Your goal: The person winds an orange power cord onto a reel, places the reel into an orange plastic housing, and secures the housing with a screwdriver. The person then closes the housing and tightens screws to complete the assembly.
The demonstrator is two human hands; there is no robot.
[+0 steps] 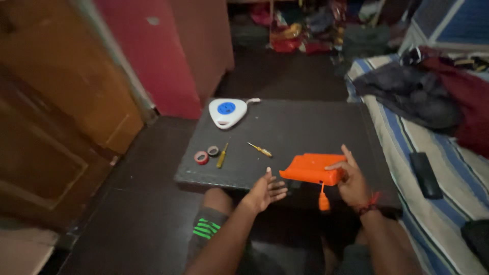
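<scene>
Low centre of the frame, the right hand (pixel 354 183) was clamped on a flat orange plastic power-strip casing (pixel 311 168) with its short orange cord end (pixel 324 202) dangling below, while the left hand (pixel 266 191) sat open and empty just beside it, so I'd guess the job was barely underway. Further up on the dark square table (pixel 300 127) two yellow-handled screwdrivers (pixel 222 156) (pixel 260 149) lay untouched beside two small tape rolls (pixel 201 157) (pixel 213 150). A white rounded-triangle extension socket with a blue round centre (pixel 227 112) sat at the far edge; no packaging or labels readable anywhere.

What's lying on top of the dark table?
On the dark table lie a white socket unit, two tape rolls and two yellow-handled screwdrivers. The orange box in the right hand hides the part beneath it.
</scene>
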